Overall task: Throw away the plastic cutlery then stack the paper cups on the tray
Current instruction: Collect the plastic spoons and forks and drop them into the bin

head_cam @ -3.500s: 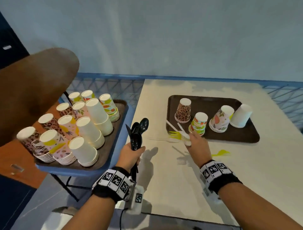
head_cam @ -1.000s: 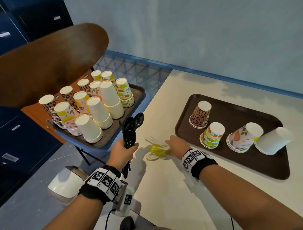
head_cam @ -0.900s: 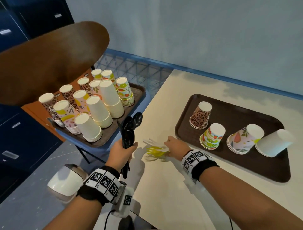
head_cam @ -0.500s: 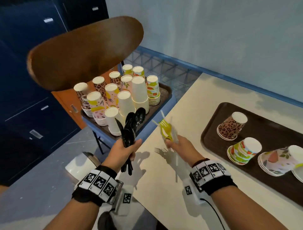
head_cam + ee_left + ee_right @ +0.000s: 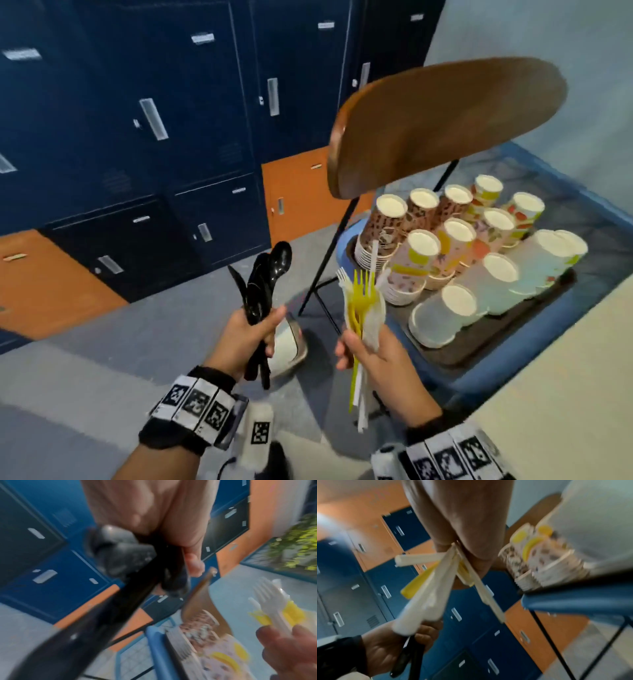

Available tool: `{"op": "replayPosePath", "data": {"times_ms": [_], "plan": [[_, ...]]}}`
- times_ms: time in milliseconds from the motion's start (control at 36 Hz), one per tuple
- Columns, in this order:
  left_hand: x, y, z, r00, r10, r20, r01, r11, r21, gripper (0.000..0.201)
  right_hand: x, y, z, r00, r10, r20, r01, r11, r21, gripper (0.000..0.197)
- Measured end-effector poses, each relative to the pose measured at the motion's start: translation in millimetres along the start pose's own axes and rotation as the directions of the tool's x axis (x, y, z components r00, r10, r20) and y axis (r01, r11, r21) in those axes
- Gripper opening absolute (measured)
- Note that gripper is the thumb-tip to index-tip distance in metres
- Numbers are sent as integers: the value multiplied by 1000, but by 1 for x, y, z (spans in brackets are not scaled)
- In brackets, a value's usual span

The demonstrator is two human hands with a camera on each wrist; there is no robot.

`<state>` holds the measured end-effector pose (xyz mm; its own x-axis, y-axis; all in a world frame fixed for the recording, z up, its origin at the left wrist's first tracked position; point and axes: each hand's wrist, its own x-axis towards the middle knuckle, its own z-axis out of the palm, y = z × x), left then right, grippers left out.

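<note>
Left of the chair (image 5: 445, 120), over the grey floor (image 5: 85, 359), both hands are raised side by side with cutlery in them. The left hand (image 5: 245, 337) has its fingers and thumb curled round a bundle of black plastic cutlery (image 5: 263, 284) — spoon bowls and a knife tip stand up above the fist, and the handles stick out below it. The right hand (image 5: 371, 353), nearer the chair, grips a bunch of yellow and white forks and knives (image 5: 363, 305) by the middle, tines upward, handles hanging beneath the palm. The two bundles are near each other but apart.

On the chair's blue seat (image 5: 479, 380) lies a dark brown tray (image 5: 479, 349) crowded with stacks of upturned paper cups (image 5: 455, 246) — leopard print, fruit patterns and plain white. The brown curved backrest hangs above them. Just below the left hand, on the floor left of the chair, a white bin with a metal-edged lid (image 5: 291, 342) shows partly behind the black handles. Behind the chair stand dark blue lockers (image 5: 154, 120) with a few orange doors. A pale counter (image 5: 565, 394) edge runs along the chair's right side. Both wrist views are blurred.
</note>
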<state>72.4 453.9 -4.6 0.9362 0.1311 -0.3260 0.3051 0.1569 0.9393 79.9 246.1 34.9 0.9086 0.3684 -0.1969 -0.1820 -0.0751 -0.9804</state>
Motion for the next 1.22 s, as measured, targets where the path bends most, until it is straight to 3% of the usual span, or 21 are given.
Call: {"op": "replayPosePath", "data": {"times_ms": [111, 194, 278, 389, 500, 611, 694, 778, 889, 944, 1000, 1028, 1111, 1222], "plan": [[26, -44, -54, 976, -188, -108, 187, 982, -20, 42, 49, 39, 34, 989, 146, 5, -146, 989, -17, 11], [43, -86, -77, 941, -291, -170, 296, 955, 6, 47, 85, 86, 51, 966, 259, -3, -256, 955, -148, 18], [60, -130, -89, 893, -412, -183, 419, 908, 2, 41, 116, 132, 63, 932, 361, 7, -347, 901, -260, 30], [89, -181, -90, 861, -486, -149, 495, 868, 31, 21, 149, 192, 71, 862, 506, 36, -433, 770, -468, 17], [115, -223, -88, 835, -518, -185, 538, 839, 80, 22, 172, 261, 75, 816, 578, -13, -421, 578, -699, 29], [134, -264, -87, 780, -592, -201, 626, 742, 241, 19, 191, 309, 77, 727, 686, 11, -412, 450, -793, 34], [149, -287, -83, 740, -652, -165, 670, 694, 265, 21, 203, 339, 79, 671, 741, 9, -414, 385, -825, 37], [163, -308, -79, 690, -713, -125, 716, 647, 264, 20, 213, 370, 79, 654, 756, -27, -469, 377, -798, 38], [178, -336, -71, 604, -796, -46, 794, 595, 127, 15, 225, 402, 79, 583, 807, -99, -609, 353, -710, 41], [186, -347, -69, 551, -833, -52, 834, 548, 63, 20, 231, 413, 78, 557, 824, -106, -630, 335, -701, 42], [196, -357, -68, 512, -857, -54, 859, 512, 17, 12, 238, 422, 75, 526, 845, -97, -612, 297, -733, 36], [201, -360, -67, 500, -864, -55, 865, 502, -13, 8, 241, 425, 73, 506, 858, -88, -633, 301, -713, 33], [217, -369, -67, 477, -875, -80, 872, 483, -79, 27, 253, 439, 68, 522, 852, -47, -566, 304, -767, 29], [236, -373, -69, 504, -856, -117, 857, 512, -60, 25, 274, 449, 65, 514, 857, 45, -489, 335, -805, 17]]}}
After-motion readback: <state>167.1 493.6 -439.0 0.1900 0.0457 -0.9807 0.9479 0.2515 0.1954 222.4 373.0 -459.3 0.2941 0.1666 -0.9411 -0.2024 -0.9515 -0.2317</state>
